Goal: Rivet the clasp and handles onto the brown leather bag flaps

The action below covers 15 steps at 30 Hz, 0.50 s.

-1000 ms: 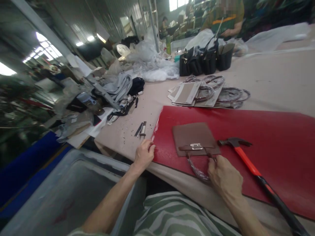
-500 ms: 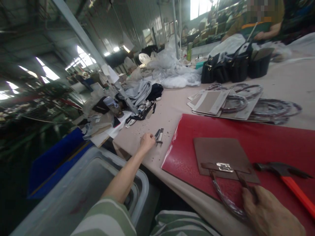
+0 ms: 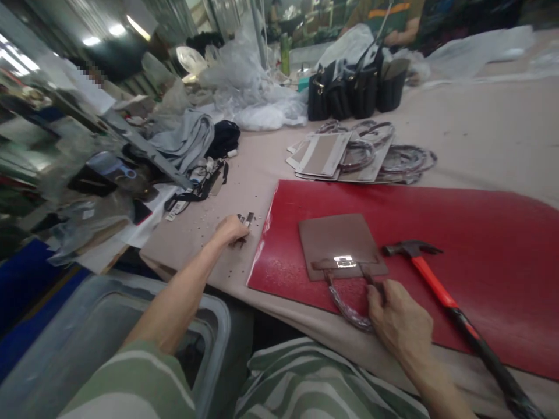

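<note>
Left hand (image 3: 229, 230) curled, fingertips down on small dark metal fittings (image 3: 245, 224) at the red board's 9 o'clock, possibly pinching one, view poor. Right hand (image 3: 397, 320) pinches the dark looped handle (image 3: 347, 305) of a flat brown leather bag panel (image 3: 338, 244), which lies flat on the glossy red board (image 3: 480, 233), its silver clasp (image 3: 345, 262) facing up, with the orange-handled claw hammer (image 3: 432, 279) at its 3 o'clock, within reach.

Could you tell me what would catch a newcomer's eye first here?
A large red board in front dominates, with a brown leather bag panel on it and an orange-handled hammer to its right. The right hand rests on the panel's curved handle, and black handbags stand in a row farther back.
</note>
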Each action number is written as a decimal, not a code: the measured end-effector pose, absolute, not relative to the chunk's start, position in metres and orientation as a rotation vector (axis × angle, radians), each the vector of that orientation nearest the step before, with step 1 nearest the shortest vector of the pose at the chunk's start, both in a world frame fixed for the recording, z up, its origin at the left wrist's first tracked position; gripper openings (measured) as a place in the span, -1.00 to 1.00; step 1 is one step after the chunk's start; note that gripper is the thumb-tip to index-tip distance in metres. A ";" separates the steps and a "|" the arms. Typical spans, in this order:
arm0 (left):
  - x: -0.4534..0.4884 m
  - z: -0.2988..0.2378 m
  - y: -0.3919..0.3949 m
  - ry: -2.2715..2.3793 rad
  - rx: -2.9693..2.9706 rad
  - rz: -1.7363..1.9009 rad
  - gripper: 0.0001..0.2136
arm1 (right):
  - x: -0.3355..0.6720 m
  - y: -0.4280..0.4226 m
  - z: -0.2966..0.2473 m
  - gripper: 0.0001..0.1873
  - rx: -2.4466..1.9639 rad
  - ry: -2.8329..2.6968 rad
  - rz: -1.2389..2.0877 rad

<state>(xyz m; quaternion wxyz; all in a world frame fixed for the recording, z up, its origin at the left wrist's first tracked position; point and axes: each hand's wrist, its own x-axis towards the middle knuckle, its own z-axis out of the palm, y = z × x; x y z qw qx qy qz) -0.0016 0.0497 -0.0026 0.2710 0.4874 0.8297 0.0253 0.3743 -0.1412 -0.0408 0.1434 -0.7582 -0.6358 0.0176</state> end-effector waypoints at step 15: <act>0.063 -0.012 -0.048 1.142 0.581 1.202 -0.67 | 0.379 -0.142 -0.012 -0.62 -2.275 -1.460 0.700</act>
